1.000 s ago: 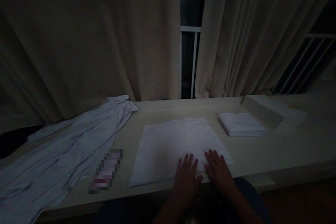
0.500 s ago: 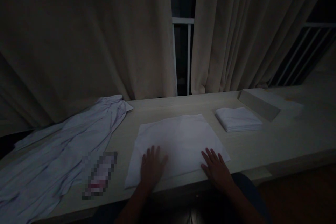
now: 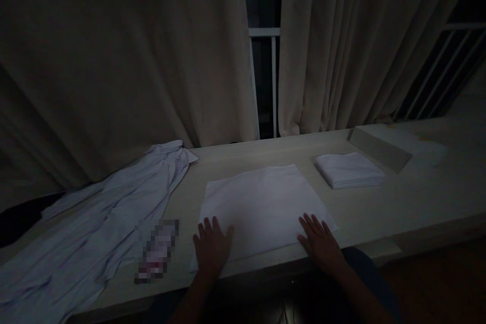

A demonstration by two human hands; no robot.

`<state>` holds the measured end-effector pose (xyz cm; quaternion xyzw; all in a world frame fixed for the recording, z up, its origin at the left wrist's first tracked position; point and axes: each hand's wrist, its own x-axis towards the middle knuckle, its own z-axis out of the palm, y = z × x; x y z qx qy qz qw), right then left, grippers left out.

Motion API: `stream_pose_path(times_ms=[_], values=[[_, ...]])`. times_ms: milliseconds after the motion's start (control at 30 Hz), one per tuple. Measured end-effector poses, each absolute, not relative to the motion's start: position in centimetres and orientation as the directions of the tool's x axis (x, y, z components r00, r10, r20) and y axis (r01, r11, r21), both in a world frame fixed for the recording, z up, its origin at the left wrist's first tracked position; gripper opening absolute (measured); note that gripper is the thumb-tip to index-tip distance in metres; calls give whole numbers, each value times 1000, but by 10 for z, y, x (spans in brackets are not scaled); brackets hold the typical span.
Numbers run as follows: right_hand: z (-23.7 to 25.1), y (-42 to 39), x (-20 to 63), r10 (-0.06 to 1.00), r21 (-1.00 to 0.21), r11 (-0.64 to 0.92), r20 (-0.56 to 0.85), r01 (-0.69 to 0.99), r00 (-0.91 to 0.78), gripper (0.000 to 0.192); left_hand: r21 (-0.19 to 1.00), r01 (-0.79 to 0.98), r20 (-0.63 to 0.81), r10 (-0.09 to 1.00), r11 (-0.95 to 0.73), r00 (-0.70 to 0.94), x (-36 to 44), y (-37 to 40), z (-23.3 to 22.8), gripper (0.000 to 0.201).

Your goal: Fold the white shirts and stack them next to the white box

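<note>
A white cloth (image 3: 261, 202) is spread in a flat, roughly four-sided shape on the pale table (image 3: 299, 148) in front of me. My left hand (image 3: 212, 247) lies palm down over its near left corner, fingers apart. On the near right part of the cloth rests my right hand (image 3: 321, 243), also flat with fingers spread. Neither hand grips anything. Beyond my right hand sits a folded white cloth (image 3: 350, 170) in a neat, layered stack. To the left, a crumpled white cloth or garment (image 3: 110, 223) sprawls across the table.
A pixelated, blurred-out item (image 3: 157, 253) lies between the crumpled cloth and my left hand. A whitish box (image 3: 395, 147) stands at the right rear. Beige curtains (image 3: 212, 61) hang behind the table, with a white railing (image 3: 265, 32) in the gap. The room is dim.
My left hand has slid left toward the cloth's edge. The right hand stays on the cloth's right side. The whole view has shifted slightly.
</note>
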<state>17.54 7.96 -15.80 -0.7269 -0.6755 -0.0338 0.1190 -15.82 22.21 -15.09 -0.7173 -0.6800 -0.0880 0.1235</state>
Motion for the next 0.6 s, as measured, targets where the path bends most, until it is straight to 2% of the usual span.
stream_pose_path(times_ms=[200, 333, 467, 600], values=[[-162, 69, 187, 959, -101, -114, 250, 988, 136, 60, -61, 995, 316, 945, -73, 89, -142, 215, -150, 81], [-157, 71, 186, 923, -77, -148, 348, 986, 165, 57, -38, 996, 307, 947, -87, 94, -129, 211, -148, 81], [-145, 94, 140, 932, -80, 13, 361, 997, 17, 59, -32, 995, 312, 945, -92, 97, -124, 210, -147, 82], [-135, 129, 67, 943, -175, 190, 305, 966, -131, 67, -30, 995, 304, 948, -93, 97, -124, 208, -144, 80]])
